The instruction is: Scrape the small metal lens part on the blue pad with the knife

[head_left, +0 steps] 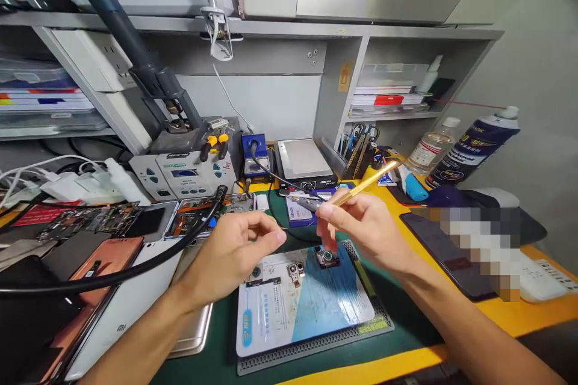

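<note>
My left hand [244, 246] is closed in a pinch above the left part of a blue-and-white repair mat [316, 307]. A tiny sliver shows at its fingertips, too small to name. My right hand [356, 222] grips a slim gold pen-like tool [370, 182], which slants up to the right. A grey tapered handle with a cord [307, 202] shows just left of those fingers; whether they touch it I cannot tell. Below my right hand lies a dark phone camera module [327, 257]. A smaller double-lens camera module [295, 271] sits left of it on the mat.
Several phones, including a white one [130, 307], crowd the left, crossed by a black hose [167, 261]. Behind stand a rework station [185, 174] and a blue soldering station [255, 153]. A spray can [472, 147], a clear bottle [433, 147] and a dark phone [445, 252] are at right.
</note>
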### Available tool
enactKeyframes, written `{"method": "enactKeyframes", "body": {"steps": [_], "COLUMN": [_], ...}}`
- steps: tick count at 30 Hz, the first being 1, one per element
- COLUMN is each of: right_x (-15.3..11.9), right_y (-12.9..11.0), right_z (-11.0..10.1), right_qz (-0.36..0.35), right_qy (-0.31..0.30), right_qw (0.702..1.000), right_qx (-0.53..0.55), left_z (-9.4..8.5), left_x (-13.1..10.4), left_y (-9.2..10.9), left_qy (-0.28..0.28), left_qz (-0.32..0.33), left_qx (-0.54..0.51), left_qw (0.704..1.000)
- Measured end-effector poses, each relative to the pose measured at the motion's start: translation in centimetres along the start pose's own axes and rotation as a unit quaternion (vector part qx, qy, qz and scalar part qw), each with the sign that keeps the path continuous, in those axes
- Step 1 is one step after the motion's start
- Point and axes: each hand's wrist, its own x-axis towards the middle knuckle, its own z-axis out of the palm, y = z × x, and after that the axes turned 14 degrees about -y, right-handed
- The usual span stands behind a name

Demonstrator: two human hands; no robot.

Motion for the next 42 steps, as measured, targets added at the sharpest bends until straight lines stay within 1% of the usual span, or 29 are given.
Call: {"method": "enactKeyframes", "body": {"steps": [2, 5, 7, 9, 11, 13, 16, 18, 21, 23, 28, 33, 37, 42], "right_x": [0.0, -0.3, -0.7, -1.5, -2.3, -3.2, -4.1, -4.5, -4.8, -4.9, -4.8, -4.5, -4.5, -4.6], "right_y": [0.6, 1.1, 1.2, 1.2, 1.5, 2.1, 2.8, 3.0, 3.1, 3.1, 3.4, 3.6, 3.4, 3.4], "right_z": [0.6, 1.4, 1.5, 1.3, 1.0, 0.9, 1.1, 1.4, 1.6, 1.6, 1.5, 1.7, 2.0, 1.9], "right_qz": [0.026, 0.059, 0.087, 0.115, 0.136, 0.148, 0.156, 0.156, 0.167, 0.182, 0.195, 0.176, 0.17, 0.166], "right_qy": [0.001, -0.002, -0.017, -0.033, -0.034, -0.021, 0.007, 0.019, 0.025, 0.024, 0.021, 0.03, 0.012, -0.014], "right_qw": [1.0, 0.998, 0.996, 0.993, 0.99, 0.989, 0.988, 0.987, 0.984, 0.98, 0.978, 0.969, 0.96, 0.955], "right_qx": [-0.003, 0.003, 0.009, 0.014, 0.016, 0.012, -0.006, -0.02, -0.061, -0.083, -0.077, -0.171, -0.222, -0.245], "left_z": [0.1, 0.3, 0.5, 0.7, 1.1, 1.5, 2.1, 2.4, 2.9, 3.1, 3.1, 2.9, 3.2, 3.8], "left_x": [-0.1, -0.7, -1.3, -1.8, -2.2, -2.5, -2.5, -2.5, -2.4, -2.3, -1.9, -1.7, -1.7, -1.5], "left_y": [-0.2, -0.5, -0.8, -1.2, -1.5, -1.8, -2.2, -2.6, -3.6, -4.3, -5.3, -5.6, -6.3, -7.0], "left_qy": [0.013, -0.005, -0.031, -0.046, -0.052, -0.053, -0.032, -0.018, -0.004, 0.016, 0.034, 0.039, 0.046, 0.048], "left_qz": [0.042, 0.128, 0.179, 0.211, 0.223, 0.238, 0.255, 0.25, 0.247, 0.25, 0.263, 0.286, 0.286, 0.287], "left_qx": [0.108, 0.238, 0.296, 0.334, 0.359, 0.391, 0.454, 0.49, 0.531, 0.551, 0.574, 0.584, 0.583, 0.569], "left_qw": [0.993, 0.963, 0.938, 0.917, 0.905, 0.888, 0.853, 0.835, 0.81, 0.796, 0.775, 0.759, 0.759, 0.77]}}
